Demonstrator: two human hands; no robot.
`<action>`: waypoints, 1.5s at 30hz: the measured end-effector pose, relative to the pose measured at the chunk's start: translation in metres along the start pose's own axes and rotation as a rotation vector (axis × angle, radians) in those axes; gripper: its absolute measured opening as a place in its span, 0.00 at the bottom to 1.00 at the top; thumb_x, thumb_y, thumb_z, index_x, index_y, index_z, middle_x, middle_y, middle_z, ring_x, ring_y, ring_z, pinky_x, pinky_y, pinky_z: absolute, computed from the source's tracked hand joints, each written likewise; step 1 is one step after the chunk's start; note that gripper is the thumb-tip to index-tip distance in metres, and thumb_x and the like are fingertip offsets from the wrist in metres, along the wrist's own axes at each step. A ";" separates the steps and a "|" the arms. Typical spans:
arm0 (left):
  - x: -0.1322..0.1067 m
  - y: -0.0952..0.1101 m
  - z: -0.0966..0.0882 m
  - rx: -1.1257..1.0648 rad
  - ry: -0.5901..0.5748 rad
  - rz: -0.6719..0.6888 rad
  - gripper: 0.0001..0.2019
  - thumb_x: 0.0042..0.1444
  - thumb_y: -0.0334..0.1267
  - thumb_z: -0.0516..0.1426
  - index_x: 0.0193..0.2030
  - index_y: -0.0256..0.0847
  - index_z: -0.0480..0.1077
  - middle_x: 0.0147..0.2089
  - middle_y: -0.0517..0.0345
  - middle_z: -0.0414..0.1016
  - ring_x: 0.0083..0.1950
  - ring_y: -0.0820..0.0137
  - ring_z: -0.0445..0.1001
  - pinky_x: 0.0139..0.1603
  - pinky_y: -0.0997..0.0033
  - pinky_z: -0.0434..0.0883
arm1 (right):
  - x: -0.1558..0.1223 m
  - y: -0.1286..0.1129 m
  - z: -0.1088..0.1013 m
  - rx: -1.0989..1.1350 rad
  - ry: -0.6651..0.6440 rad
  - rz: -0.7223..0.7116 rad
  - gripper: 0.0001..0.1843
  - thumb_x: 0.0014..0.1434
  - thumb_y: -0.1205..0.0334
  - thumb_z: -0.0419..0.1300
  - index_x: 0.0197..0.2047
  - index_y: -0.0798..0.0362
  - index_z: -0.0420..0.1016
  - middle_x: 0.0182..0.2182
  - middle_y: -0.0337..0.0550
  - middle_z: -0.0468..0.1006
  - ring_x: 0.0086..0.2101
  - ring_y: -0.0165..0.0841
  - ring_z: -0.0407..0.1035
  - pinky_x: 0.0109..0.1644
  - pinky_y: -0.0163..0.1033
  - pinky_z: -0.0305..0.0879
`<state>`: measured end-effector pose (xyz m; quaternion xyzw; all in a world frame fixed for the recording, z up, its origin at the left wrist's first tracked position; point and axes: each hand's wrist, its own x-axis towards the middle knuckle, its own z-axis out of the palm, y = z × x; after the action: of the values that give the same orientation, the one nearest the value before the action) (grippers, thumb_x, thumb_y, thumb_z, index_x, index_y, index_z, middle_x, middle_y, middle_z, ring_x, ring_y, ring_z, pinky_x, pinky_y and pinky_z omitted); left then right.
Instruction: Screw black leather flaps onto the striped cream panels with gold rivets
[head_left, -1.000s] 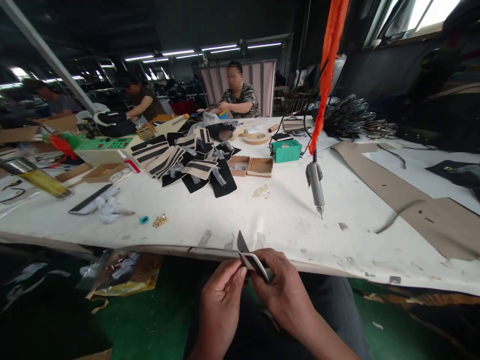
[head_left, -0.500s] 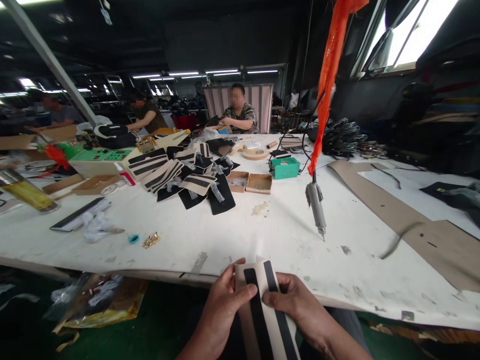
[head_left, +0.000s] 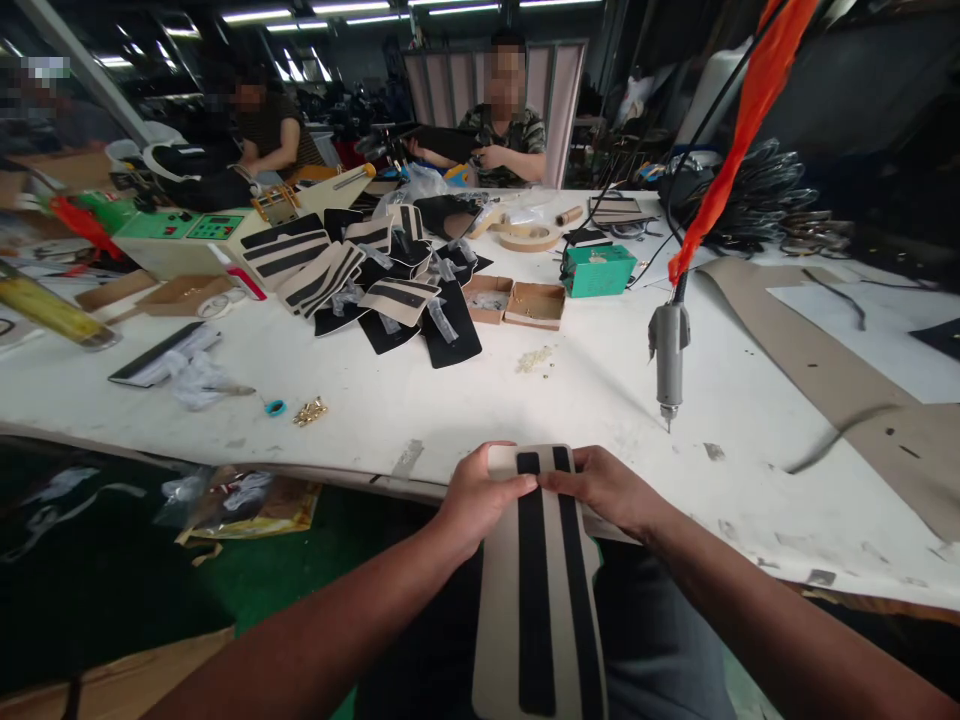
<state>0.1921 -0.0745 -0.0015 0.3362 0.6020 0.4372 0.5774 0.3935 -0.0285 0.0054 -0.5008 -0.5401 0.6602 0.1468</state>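
A long beige panel with two black strips (head_left: 501, 600) rests over my lap, its top end at the table edge. My left hand (head_left: 484, 495) grips the panel's upper left side, thumb pressed on the nearer black strip. From the right, my right hand (head_left: 607, 490) holds the upper right edge, its thumb on the face almost touching the left thumb. The fingers behind the panel are hidden. Beyond it on the white table (head_left: 480, 420) lie small brass fittings (head_left: 310, 411), a blue ring (head_left: 275, 408) and small pale pieces (head_left: 534, 359).
A grey electric screwdriver (head_left: 669, 350) hangs on a red cloth at right. Similar panels (head_left: 397, 297) lie piled at centre left, beside small cardboard boxes (head_left: 534, 305). Behind are a green box (head_left: 600, 270) and tape roll (head_left: 529, 238). A co-worker (head_left: 506, 140) sits across.
My view has tilted down, showing more of the panel and my forearms. Both thumbs have come closer together near the panel's top end. The person opposite now holds up a dark piece.
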 end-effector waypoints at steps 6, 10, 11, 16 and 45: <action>0.003 -0.005 -0.013 0.059 -0.070 -0.099 0.24 0.45 0.37 0.71 0.52 0.44 0.78 0.42 0.56 0.86 0.43 0.64 0.83 0.43 0.70 0.78 | 0.006 0.006 0.009 -0.097 0.021 0.064 0.20 0.58 0.48 0.66 0.36 0.61 0.80 0.32 0.46 0.81 0.28 0.28 0.71 0.31 0.30 0.64; 0.008 -0.004 -0.016 0.200 -0.033 -0.069 0.24 0.45 0.36 0.70 0.52 0.44 0.79 0.41 0.56 0.86 0.42 0.64 0.82 0.40 0.71 0.77 | 0.012 0.008 0.015 -0.157 0.042 0.065 0.16 0.56 0.53 0.64 0.33 0.60 0.78 0.29 0.44 0.79 0.26 0.27 0.70 0.28 0.30 0.62; 0.010 -0.003 -0.015 0.244 -0.027 -0.050 0.24 0.45 0.35 0.70 0.52 0.44 0.79 0.41 0.56 0.86 0.41 0.64 0.82 0.39 0.72 0.76 | 0.014 0.007 0.014 -0.155 0.049 0.068 0.15 0.56 0.54 0.64 0.33 0.60 0.77 0.28 0.44 0.79 0.26 0.28 0.70 0.27 0.30 0.62; 0.019 0.006 -0.005 0.466 -0.020 0.035 0.21 0.46 0.32 0.68 0.49 0.44 0.80 0.37 0.59 0.85 0.39 0.65 0.81 0.38 0.73 0.71 | 0.022 0.004 0.009 -0.201 0.055 0.085 0.14 0.52 0.56 0.62 0.33 0.60 0.77 0.26 0.44 0.77 0.24 0.30 0.70 0.25 0.32 0.62; 0.008 -0.032 -0.013 0.952 0.070 0.586 0.17 0.54 0.41 0.74 0.50 0.53 0.82 0.61 0.62 0.81 0.67 0.57 0.71 0.72 0.43 0.69 | 0.030 -0.003 0.005 -0.351 -0.008 0.111 0.12 0.52 0.56 0.61 0.30 0.57 0.73 0.22 0.38 0.71 0.22 0.26 0.64 0.23 0.31 0.57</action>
<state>0.1820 -0.0818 -0.0342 0.6985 0.6331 0.2703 0.1957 0.3744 -0.0084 -0.0079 -0.5453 -0.6193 0.5647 0.0183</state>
